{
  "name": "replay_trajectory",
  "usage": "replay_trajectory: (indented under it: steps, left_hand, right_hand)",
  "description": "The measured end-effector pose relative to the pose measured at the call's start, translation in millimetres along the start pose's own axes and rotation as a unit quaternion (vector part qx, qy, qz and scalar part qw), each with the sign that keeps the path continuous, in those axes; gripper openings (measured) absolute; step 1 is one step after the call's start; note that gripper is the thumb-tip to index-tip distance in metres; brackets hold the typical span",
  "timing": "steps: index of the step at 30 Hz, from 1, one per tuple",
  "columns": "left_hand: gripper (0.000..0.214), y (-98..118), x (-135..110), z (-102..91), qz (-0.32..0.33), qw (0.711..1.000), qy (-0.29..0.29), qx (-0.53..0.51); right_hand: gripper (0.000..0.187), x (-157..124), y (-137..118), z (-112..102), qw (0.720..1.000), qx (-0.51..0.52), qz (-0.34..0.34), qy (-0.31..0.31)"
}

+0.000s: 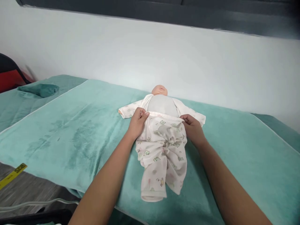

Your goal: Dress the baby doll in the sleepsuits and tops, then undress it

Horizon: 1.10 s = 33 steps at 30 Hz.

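A baby doll (161,103) lies on its back on a teal towel (82,134), head toward the wall, its grey torso bare. It wears a white printed top with sleeves spread out. White printed trousers (161,156) cover its legs. My left hand (137,123) pinches the trousers' waistband at the doll's left-side hip as I see it. My right hand (193,128) grips the waistband on the other side, fingers curled into the cloth.
A folded dark teal cloth (38,89) lies at the far left on the padded table. A white wall runs behind. A yellow tape strip (12,175) and a cable (28,204) lie on the grey surface at lower left. A red and black object (10,76) stands far left.
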<state>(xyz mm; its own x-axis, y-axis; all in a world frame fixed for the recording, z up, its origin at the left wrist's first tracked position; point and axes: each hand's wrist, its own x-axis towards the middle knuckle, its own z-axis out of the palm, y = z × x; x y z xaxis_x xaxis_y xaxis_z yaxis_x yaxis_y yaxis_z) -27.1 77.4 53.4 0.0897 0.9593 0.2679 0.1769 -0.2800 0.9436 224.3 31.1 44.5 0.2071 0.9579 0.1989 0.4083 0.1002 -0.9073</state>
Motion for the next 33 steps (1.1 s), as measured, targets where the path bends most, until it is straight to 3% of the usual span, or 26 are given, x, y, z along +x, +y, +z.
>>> replay_trajectory:
  steps: [2, 9, 13, 17, 22, 26, 29, 33]
  left_hand:
    - [0.017, -6.1, -0.8, 2.1, -0.015, 1.000, 0.010, -0.007]
    - [0.020, -3.5, -10.3, -4.4, -0.018, 0.997, -0.066, -0.027]
    - [0.018, 0.6, -13.6, -12.2, -0.044, 0.991, -0.118, -0.047]
    - [0.019, -1.7, -16.7, -16.2, -0.029, 0.984, -0.161, -0.074]
    - [0.017, -6.7, -8.8, -8.8, 0.007, 0.994, -0.110, -0.010]
    - [0.011, -6.9, 22.5, 3.6, 0.029, 0.990, -0.021, 0.137]
    - [0.009, -10.8, 46.0, 12.2, 0.022, 0.986, 0.029, 0.165]
    - [0.013, -18.6, 51.6, 14.2, -0.011, 0.991, 0.020, 0.133]
  right_hand:
    - [0.017, -0.3, 11.0, 7.0, 1.000, 0.013, 0.004, 0.019]
    - [0.040, -10.9, 17.5, 14.0, 0.997, 0.030, -0.058, 0.042]
    - [0.040, -11.5, 17.7, 12.8, 0.997, 0.040, -0.060, 0.027]
    - [0.037, -12.1, 19.4, 13.1, 0.996, 0.015, -0.071, 0.042]
    - [0.026, 2.1, 18.6, 10.2, 0.994, -0.027, -0.083, 0.062]
    - [0.016, 32.4, 10.2, 5.3, 0.995, -0.058, -0.068, 0.044]
    - [0.012, 53.1, 4.6, 8.1, 1.000, 0.006, -0.015, 0.017]
    - [0.009, 57.7, 6.6, 17.7, 0.992, 0.111, 0.064, 0.001]
